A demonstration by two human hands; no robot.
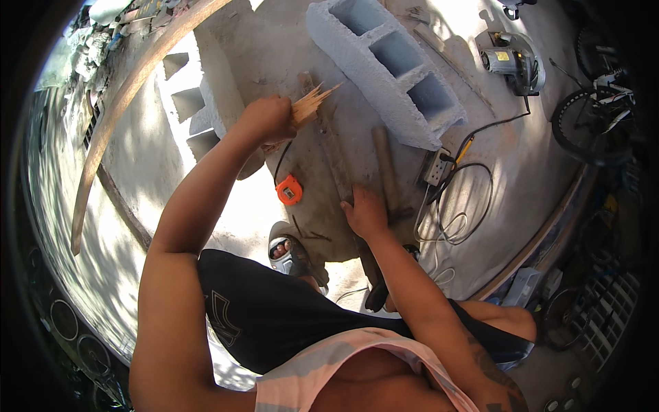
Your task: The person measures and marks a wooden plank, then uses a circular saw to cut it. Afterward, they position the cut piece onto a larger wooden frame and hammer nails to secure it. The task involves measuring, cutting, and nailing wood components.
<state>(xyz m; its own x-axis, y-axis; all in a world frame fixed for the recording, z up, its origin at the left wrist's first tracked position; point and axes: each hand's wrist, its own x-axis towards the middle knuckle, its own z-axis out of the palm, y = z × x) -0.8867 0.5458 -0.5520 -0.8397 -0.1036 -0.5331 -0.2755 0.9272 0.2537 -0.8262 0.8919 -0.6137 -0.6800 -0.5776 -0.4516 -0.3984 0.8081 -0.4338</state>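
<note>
Left hand (pixel 271 120) first: we've got it wrapped tight around a chunk of splintered wood (pixel 309 106), jagged end poking out to the right, just above the ground between two concrete blocks. Our right hand (pixel 371 216) is lower down, at the long dark board (pixel 335 154) lying on the floor, but honestly we can't tell if those fingers are closed on it or just resting there. Orange tape measure (pixel 289 190) sits near the board, on its left, and a brown wooden stick (pixel 384 165) lies on the other side. One hollow block (pixel 391 69) is up past the stick, the other (pixel 220 82) is over by our left forearm. Off right, there's a power tool (pixel 511 62) cabled toward a power strip (pixel 438 167).
</note>
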